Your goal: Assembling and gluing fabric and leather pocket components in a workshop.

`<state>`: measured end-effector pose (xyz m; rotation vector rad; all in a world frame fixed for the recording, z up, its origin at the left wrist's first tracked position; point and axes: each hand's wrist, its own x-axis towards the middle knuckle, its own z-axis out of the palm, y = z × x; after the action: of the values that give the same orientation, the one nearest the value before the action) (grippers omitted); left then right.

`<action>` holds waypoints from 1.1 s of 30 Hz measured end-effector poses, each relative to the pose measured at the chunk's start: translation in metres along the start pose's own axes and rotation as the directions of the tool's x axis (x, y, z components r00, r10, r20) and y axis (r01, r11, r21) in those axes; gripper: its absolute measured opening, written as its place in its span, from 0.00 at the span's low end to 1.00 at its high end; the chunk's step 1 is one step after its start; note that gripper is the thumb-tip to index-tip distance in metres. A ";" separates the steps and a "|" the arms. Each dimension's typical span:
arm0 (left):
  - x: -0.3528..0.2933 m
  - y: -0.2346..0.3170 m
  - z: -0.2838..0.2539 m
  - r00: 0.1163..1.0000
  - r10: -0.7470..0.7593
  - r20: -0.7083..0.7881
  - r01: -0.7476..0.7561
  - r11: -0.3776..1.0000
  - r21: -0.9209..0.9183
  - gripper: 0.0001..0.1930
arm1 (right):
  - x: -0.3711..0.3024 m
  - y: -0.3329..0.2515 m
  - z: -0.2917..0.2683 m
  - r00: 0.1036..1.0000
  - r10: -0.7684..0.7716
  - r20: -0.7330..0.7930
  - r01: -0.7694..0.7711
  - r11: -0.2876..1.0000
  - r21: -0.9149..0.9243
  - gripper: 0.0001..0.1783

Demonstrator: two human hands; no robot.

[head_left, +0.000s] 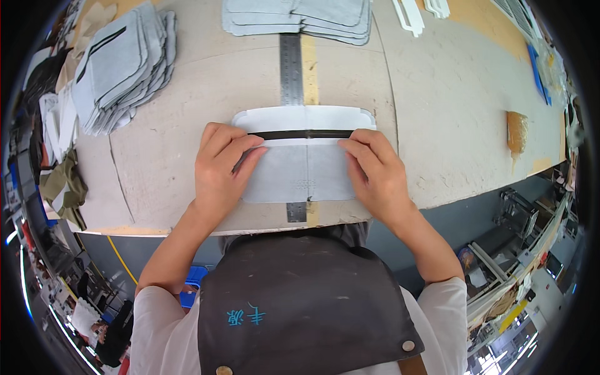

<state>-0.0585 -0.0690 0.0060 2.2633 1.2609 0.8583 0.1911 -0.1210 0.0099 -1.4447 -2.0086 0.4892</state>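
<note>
A light grey rectangular panel [284, 172] with rounded corners lies in front of me, its upper part white. Across it runs a narrow black strip [290, 134] with a white band along its lower side. At the strip's left end, my left hand [219, 159] pinches it between thumb and fingers. My right hand [378, 172] does the same at the right end, fingertips on the strip and the panel's edge. Under the panel passes a steel ruler [292, 75], showing above and below it. Both hands partly cover the panel's sides.
A stack of grey panels [125, 56] is at the far left, and another grey stack [297, 15] at the top middle. White plastic pieces [409, 15] lie top right. A tan, tape-wrapped block [517, 132] sits near the right edge. Olive cloth [65, 187] hangs at the left.
</note>
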 end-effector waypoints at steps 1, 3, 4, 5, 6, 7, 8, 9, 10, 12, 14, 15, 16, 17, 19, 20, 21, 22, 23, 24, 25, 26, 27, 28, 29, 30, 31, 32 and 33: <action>-0.003 -0.002 -0.001 0.999 -0.038 0.008 0.039 0.999 -0.023 0.10 | 0.003 -0.004 0.005 1.000 0.027 -0.015 -0.026 0.999 0.039 0.18; -0.006 -0.006 -0.003 0.997 -0.081 0.011 0.081 0.996 -0.042 0.10 | 0.009 -0.010 0.014 0.999 0.047 -0.025 -0.045 0.996 0.082 0.16; -0.006 -0.007 -0.001 0.998 -0.063 0.000 0.063 0.997 -0.053 0.09 | 0.010 -0.012 0.017 0.998 0.057 -0.037 -0.053 0.995 0.083 0.16; -0.005 -0.008 0.000 0.999 -0.046 -0.011 0.045 0.997 -0.066 0.08 | 0.012 -0.013 0.019 0.997 0.067 -0.048 -0.063 0.995 0.083 0.15; -0.004 -0.008 0.000 0.999 -0.049 -0.015 0.048 0.997 -0.064 0.08 | 0.013 -0.014 0.021 0.997 0.062 -0.046 -0.058 0.995 0.084 0.15; -0.004 -0.008 0.000 0.999 -0.050 -0.011 0.049 0.996 -0.075 0.08 | 0.013 -0.014 0.022 0.997 0.064 -0.043 -0.060 0.995 0.077 0.15; -0.003 -0.009 -0.001 0.999 -0.051 -0.006 0.050 0.995 -0.088 0.07 | 0.013 -0.014 0.023 0.997 0.066 -0.041 -0.063 0.996 0.070 0.14; -0.003 -0.009 -0.001 0.999 -0.051 -0.010 0.050 0.995 -0.090 0.07 | 0.012 -0.013 0.024 0.997 0.063 -0.039 -0.060 0.996 0.067 0.14; -0.002 -0.009 -0.001 0.998 -0.056 -0.003 0.055 0.993 -0.107 0.07 | 0.011 -0.012 0.026 0.997 0.051 -0.061 -0.048 0.997 0.061 0.14; -0.001 -0.010 -0.002 0.998 -0.060 0.002 0.060 0.990 -0.127 0.07 | 0.010 -0.011 0.027 0.996 0.039 -0.082 -0.035 0.998 0.050 0.14; -0.001 -0.010 -0.002 0.997 -0.076 0.028 0.079 0.988 -0.133 0.06 | 0.010 -0.011 0.026 0.996 0.009 -0.088 -0.007 1.000 0.023 0.15; -0.001 -0.010 -0.002 0.997 -0.076 0.028 0.079 0.987 -0.136 0.06 | 0.010 -0.011 0.026 0.996 0.009 -0.087 -0.008 1.000 0.020 0.15; -0.001 -0.010 -0.002 0.997 -0.078 0.023 0.080 0.989 -0.124 0.06 | 0.009 -0.011 0.027 0.996 -0.019 -0.089 0.019 1.000 -0.002 0.16; -0.001 -0.010 -0.002 0.997 -0.079 0.019 0.080 0.990 -0.112 0.06 | 0.009 -0.011 0.027 0.995 -0.048 -0.091 0.046 0.999 -0.022 0.17; 0.000 -0.010 -0.002 0.997 -0.076 0.013 0.077 0.991 -0.112 0.06 | 0.008 -0.010 0.028 0.994 -0.065 -0.091 0.061 0.997 -0.054 0.18; 0.000 -0.009 -0.002 0.997 -0.076 0.007 0.076 0.992 -0.105 0.06 | 0.008 -0.010 0.028 0.992 -0.085 -0.090 0.078 0.994 -0.080 0.18; -0.001 -0.010 -0.002 0.997 -0.074 0.009 0.074 0.991 -0.107 0.06 | 0.007 -0.010 0.029 0.992 -0.083 -0.091 0.076 0.994 -0.082 0.18; -0.001 -0.010 -0.003 0.998 -0.061 0.035 0.064 0.995 -0.082 0.07 | 0.006 -0.011 0.030 0.992 -0.098 -0.084 0.087 0.989 -0.117 0.18; -0.001 -0.009 -0.004 0.997 -0.049 0.062 0.052 0.997 -0.057 0.07 | 0.006 -0.011 0.031 0.991 -0.112 -0.076 0.099 0.983 -0.151 0.18; -0.001 -0.008 -0.002 0.997 -0.045 0.061 0.049 0.997 -0.058 0.07 | 0.005 -0.013 0.032 0.991 -0.111 -0.078 0.098 0.983 -0.154 0.18; -0.002 -0.005 0.001 0.993 0.108 0.040 -0.108 0.994 0.007 0.09 | 0.003 -0.015 0.033 0.992 -0.107 -0.063 0.094 0.980 -0.173 0.19; -0.002 -0.002 0.005 0.965 0.260 0.029 -0.262 0.962 0.073 0.12 | 0.002 -0.016 0.033 0.994 -0.102 -0.048 0.091 0.977 -0.192 0.19; -0.001 0.005 0.011 0.964 0.264 0.028 -0.266 0.961 0.072 0.12 | 0.002 -0.017 0.033 0.994 -0.101 -0.051 0.089 0.977 -0.195 0.19; -0.002 0.015 0.016 0.946 0.304 0.115 -0.309 0.951 0.031 0.16 | 0.001 -0.018 0.033 0.991 -0.118 -0.060 0.103 0.970 -0.220 0.20; -0.003 0.023 0.021 0.918 0.343 0.199 -0.347 0.938 -0.014 0.19 | 0.001 -0.019 0.033 0.988 -0.135 -0.067 0.115 0.963 -0.244 0.21; -0.005 0.025 0.024 0.921 0.333 0.202 -0.346 0.937 0.036 0.19 | -0.001 -0.018 0.031 0.988 -0.136 -0.071 0.115 0.962 -0.246 0.21; -0.008 0.023 0.024 0.920 0.336 0.202 -0.350 0.936 0.037 0.19 | -0.003 -0.017 0.027 0.991 -0.130 -0.034 0.118 0.965 -0.234 0.21; -0.011 0.019 0.021 0.913 0.340 0.224 -0.363 0.929 0.071 0.19 | -0.005 -0.016 0.023 0.992 -0.124 0.003 0.122 0.968 -0.221 0.22; -0.014 0.014 0.018 0.905 0.344 0.249 -0.378 0.920 0.101 0.20 | -0.009 -0.012 0.019 0.993 -0.120 0.000 0.117 0.968 -0.223 0.22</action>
<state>-0.0429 -0.0888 -0.0033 2.6789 0.8372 0.6138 0.1720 -0.1321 0.0003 -1.4413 -2.1800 0.2071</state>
